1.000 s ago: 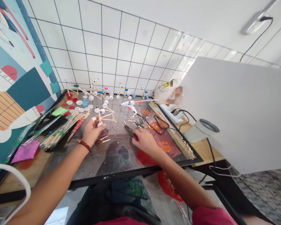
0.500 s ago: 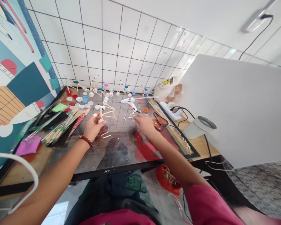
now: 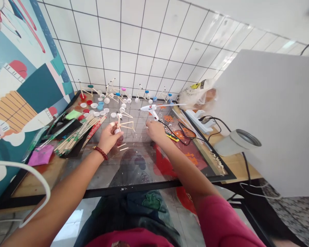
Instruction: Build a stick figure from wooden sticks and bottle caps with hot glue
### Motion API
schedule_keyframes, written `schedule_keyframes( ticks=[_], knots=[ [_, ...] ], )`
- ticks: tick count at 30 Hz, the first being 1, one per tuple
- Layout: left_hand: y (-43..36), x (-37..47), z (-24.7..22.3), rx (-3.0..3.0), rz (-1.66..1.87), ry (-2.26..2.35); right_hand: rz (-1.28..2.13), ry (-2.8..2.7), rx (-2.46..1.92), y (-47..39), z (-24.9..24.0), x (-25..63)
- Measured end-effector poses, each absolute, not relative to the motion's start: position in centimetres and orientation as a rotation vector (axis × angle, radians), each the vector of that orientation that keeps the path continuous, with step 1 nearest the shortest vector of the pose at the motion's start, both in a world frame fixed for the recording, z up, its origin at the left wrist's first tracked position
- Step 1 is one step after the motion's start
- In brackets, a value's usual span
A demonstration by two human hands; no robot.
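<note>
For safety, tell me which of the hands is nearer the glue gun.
Right. The right hand is just this side of the glue gun; the left hand is farther off, to its left.

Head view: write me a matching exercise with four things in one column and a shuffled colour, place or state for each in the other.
1. hot glue gun
2. beaded bracelet
3. left hand
4. power strip

A. dark red
B. has a black plug in it
C. lies just beyond the right hand
D. holds a stick model near its white cap

Pairs: 1-C, 2-A, 3-D, 4-B
</note>
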State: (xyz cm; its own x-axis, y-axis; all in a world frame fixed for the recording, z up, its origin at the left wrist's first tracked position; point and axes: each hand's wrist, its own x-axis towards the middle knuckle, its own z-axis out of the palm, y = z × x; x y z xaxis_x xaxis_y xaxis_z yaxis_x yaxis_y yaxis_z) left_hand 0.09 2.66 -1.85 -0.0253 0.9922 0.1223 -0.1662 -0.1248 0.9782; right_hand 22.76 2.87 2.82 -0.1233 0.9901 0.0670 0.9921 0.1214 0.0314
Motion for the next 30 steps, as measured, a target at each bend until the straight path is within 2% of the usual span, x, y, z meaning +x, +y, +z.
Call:
schedule_keyframes(
  ticks=[3, 7, 13, 18, 24, 30],
  knots=[
    [2.7, 0.1, -1.9, 1.188, 1.393, 1.036, -0.01, -2.391, -1.9, 0.4, 2.8, 21.9],
    [2.7, 0.1, -1.8, 1.197, 1.391, 1.039, 0.216, -2.556, -1.361, -1.8, 2.2, 20.9],
    [2.7, 0.2, -1.6, 1.142, 1.439, 1.061, -0.177, -2.618, -1.663, -3.4, 2.6, 22.4],
    [2.8, 0.0, -1.5, 1.107, 1.538, 1.053, -0.033, -2.835, -1.171, -5.8, 1.1, 21.8],
    [2.7, 0.0, -1.2, 1.148, 1.594, 1.055, -0.168, -2.504, -1.877, -3.6, 0.7, 23.3],
    [2.3, -0.1, -0.8, 1.182, 1.635, 1.045, 0.009, -2.768, -1.347, -1.7, 0.9, 20.5]
  ],
)
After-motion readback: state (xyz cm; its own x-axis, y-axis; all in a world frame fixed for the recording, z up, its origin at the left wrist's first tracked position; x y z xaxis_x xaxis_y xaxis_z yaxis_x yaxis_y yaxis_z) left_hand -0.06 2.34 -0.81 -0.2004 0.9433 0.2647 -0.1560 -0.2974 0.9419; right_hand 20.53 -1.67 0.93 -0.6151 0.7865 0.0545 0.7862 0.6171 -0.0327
